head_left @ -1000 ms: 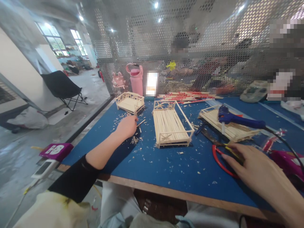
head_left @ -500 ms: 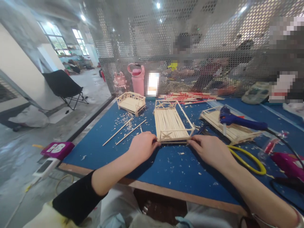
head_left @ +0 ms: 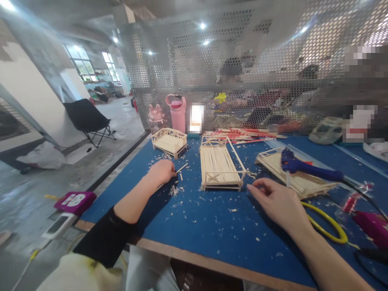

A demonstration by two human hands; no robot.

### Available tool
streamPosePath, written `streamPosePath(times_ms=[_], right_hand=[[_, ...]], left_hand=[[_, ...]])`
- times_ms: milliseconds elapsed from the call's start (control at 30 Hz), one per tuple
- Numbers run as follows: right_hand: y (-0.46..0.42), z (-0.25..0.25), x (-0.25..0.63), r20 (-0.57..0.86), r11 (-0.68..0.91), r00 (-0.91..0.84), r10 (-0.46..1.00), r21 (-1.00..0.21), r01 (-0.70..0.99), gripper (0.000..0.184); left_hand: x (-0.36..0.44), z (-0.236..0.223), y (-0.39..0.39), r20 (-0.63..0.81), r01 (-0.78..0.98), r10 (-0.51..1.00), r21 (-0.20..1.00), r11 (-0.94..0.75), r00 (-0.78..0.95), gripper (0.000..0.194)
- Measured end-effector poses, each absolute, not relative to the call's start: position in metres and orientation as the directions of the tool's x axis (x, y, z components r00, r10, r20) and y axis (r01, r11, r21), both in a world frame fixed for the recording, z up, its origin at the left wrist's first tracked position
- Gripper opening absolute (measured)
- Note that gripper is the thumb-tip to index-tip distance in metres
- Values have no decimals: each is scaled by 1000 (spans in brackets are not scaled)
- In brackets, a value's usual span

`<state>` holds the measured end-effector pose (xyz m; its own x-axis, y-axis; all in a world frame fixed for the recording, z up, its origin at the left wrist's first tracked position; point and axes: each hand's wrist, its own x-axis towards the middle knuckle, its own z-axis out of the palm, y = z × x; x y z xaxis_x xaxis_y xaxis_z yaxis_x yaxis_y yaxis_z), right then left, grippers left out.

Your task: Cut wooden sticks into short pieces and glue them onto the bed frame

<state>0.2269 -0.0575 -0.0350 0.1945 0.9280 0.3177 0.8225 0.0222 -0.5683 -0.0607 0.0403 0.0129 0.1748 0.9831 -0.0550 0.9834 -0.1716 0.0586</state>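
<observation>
Stick [head_left: 182, 168] beneath palm-down left hand [head_left: 162, 171]

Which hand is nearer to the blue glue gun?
Right. The right hand is just this side of the glue gun; the left hand is far to its left, beyond the middle wooden frame.

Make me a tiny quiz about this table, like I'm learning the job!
1. Count: how many small, bed-shaped frames of pale wooden sticks stand on the flat, blue-topped table?

2. Fill in: a thin, pale wooden stick pokes out beside the fingers of the person's ____ hand.

3. Choose: which tool overlaps the rightmost frame in this view?
a) a silver metal hammer
b) a dark blue plastic glue gun
c) a green hand saw

Key:
1. Three.
2. Left hand.
3. b.
</observation>
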Motion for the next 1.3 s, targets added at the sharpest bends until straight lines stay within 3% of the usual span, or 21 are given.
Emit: streamPosePath(times_ms=[133, 333, 433, 533, 600, 700, 833, 933, 1067, 1167, 1233, 1300], right_hand=[[-60, -35, 226, 333, 62, 215, 918, -656, 752, 30], [-65, -38, 226, 349, 125, 174, 921, -688, 715, 29], [-69, -37, 223, 393, 196, 126, 911, -680, 707, 27], [-71, -36, 218, 442, 282, 56, 895, -659, 697, 29], [-71, -38, 215, 449, 325, -5, 893, -638, 698, 35], [-73, -36, 209, 415, 356, -75, 907, -658, 663, 41], [-90, -27, 193, 185, 345, -319, 929, -742, 575, 5], [-101, -28, 186, 186, 424, -416, 890, -670, 609, 18], [-100, -41, 191, 293, 449, -343, 893, -520, 727, 29], [-100, -51, 196, 479, 472, -254, 840, -415, 778, 23], [-105, -57, 197, 557, 436, -148, 817, -430, 790, 20], [-112, -63, 196, 519, 355, -42, 854, -520, 777, 20]], left_hand=[[-58, 3, 42, -61, 989, 989, 57, -133, 136, 15], [-63, 7, 29, 77, 984, 994, 155, -84, 72, 29], [-67, 15, 9, 139, 951, 982, 263, -164, 131, 31], [-61, 18, -20, 225, 809, 942, 485, -331, 250, 34], [-52, 16, -36, 198, 742, 902, 516, -428, 383, 34], [-37, 10, -50, 109, 709, 836, 479, -518, 537, 32], [-21, 2, -59, -4, 700, 759, 390, -598, 651, 27], [-19, 1, -63, -59, 682, 716, 367, -632, 695, 25], [-39, 6, -44, 5, 709, 750, 321, -627, 661, 19], [-62, 9, -10, 102, 859, 874, 162, -486, 475, 24], [-73, 7, 12, 102, 869, 879, 131, -477, 466, 28], [-78, 1, 28, 78, 853, 862, 125, -507, 501, 28]])
